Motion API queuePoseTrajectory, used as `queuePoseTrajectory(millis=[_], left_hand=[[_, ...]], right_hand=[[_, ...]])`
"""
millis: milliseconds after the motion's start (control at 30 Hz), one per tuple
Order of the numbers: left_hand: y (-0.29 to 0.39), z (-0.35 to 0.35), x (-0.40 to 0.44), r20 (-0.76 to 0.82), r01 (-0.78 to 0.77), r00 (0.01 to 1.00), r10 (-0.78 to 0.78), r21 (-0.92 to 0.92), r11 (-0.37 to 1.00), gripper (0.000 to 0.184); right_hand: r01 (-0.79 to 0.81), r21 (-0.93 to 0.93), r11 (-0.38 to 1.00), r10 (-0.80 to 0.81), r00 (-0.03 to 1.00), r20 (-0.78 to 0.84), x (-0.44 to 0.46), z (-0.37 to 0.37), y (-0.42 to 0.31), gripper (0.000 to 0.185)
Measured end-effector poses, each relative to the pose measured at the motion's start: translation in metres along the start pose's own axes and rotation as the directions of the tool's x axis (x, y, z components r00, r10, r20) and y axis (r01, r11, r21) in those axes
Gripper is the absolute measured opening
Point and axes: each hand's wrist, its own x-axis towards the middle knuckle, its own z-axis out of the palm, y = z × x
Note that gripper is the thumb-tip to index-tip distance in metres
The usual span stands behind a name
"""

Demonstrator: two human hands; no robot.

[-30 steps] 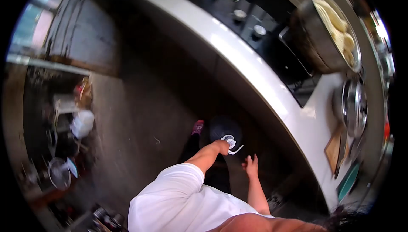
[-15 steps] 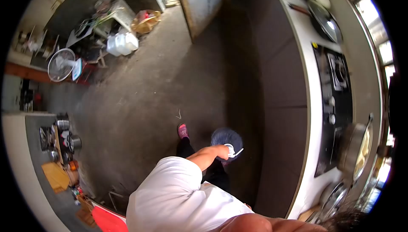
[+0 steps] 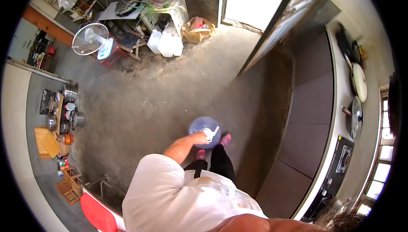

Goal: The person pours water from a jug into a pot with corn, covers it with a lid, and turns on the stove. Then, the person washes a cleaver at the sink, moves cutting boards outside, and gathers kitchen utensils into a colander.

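My left hand (image 3: 199,138) is closed on the white handle (image 3: 210,134) at the neck of a large, round, translucent blue water jug (image 3: 199,125). The jug hangs low before my feet, seen from above; whether its base touches the floor I cannot tell. My pink shoes (image 3: 226,139) show beside and behind it. My right hand is out of view.
A metal-framed door (image 3: 272,32) stands open to a bright doorway. A counter (image 3: 325,159) with a stove (image 3: 340,159) runs along the right. Far left are a fan (image 3: 90,39), white plastic jugs (image 3: 170,45) and a plastic bag (image 3: 198,29). Pots (image 3: 78,119) line the left wall.
My view has turned toward the doorway, and more of the door and opening shows. My left hand still holds the jug, which now appears further left in view. My feet have stepped.
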Motion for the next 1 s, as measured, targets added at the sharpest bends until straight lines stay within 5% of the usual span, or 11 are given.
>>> queuePoseTrajectory(millis=[133, 200, 267, 300, 500, 533, 600, 700, 767, 867, 1000], left_hand=[[-0.049, -0.113, -0.001, -0.143, 0.264, 0.955, -0.261, -0.004, 0.965, 0.039], [-0.089, -0.162, 0.006, -0.252, 0.217, 0.945, -0.207, 0.009, 0.976, 0.036], [-0.091, -0.222, 0.002, -0.206, 0.294, 0.920, -0.333, -0.200, 0.935, 0.035], [-0.108, -0.237, 0.007, -0.275, 0.305, 0.913, -0.302, -0.035, 0.952, 0.036], [-0.203, -0.330, 0.025, -0.423, 0.279, 0.858, -0.290, -0.089, 0.956, 0.038], [-0.215, -0.344, 0.033, -0.414, 0.274, 0.865, -0.284, -0.085, 0.958, 0.038], [-0.234, -0.368, 0.040, -0.317, 0.426, 0.846, -0.430, -0.086, 0.901, 0.039], [-0.296, -0.409, 0.053, -0.313, 0.375, 0.873, -0.374, -0.062, 0.925, 0.041], [-0.316, -0.416, 0.043, -0.308, 0.382, 0.874, -0.375, -0.040, 0.923, 0.042], [-0.339, -0.421, 0.045, -0.135, 0.518, 0.853, -0.504, 0.325, 0.791, 0.039], [-0.307, -0.432, 0.021, -0.028, 0.662, 0.742, -0.669, 0.188, 0.726, 0.041]], right_hand=[[0.094, -0.138, 0.986, -0.097, 0.995, -0.015, 0.063, -0.025, -0.076, 0.033], [0.049, -0.020, 0.999, -0.050, 0.998, -0.029, 0.066, -0.042, -0.152, 0.029], [-0.001, 0.180, 0.984, 0.014, 0.998, -0.069, 0.045, -0.050, -0.247, 0.025], [-0.022, 0.268, 0.963, 0.045, 0.996, -0.078, 0.035, -0.052, -0.285, 0.024], [-0.039, 0.423, 0.906, 0.040, 0.999, 0.006, 0.016, -0.005, -0.395, 0.024], [-0.139, 0.289, 0.947, 0.153, 0.988, -0.024, 0.009, 0.009, -0.411, 0.024], [-0.034, 0.170, 0.985, 0.021, 0.997, 0.077, -0.019, 0.032, -0.438, 0.024], [-0.037, -0.080, 0.996, 0.043, 0.996, 0.074, -0.068, 0.059, -0.493, 0.023], [-0.078, -0.065, 0.995, 0.081, 0.996, 0.038, -0.089, 0.061, -0.518, 0.023], [-0.123, -0.098, 0.988, 0.127, 0.991, 0.035, -0.094, 0.072, -0.532, 0.022], [-0.151, 0.245, 0.958, 0.141, 0.988, 0.059, -0.078, 0.082, -0.492, 0.022]])
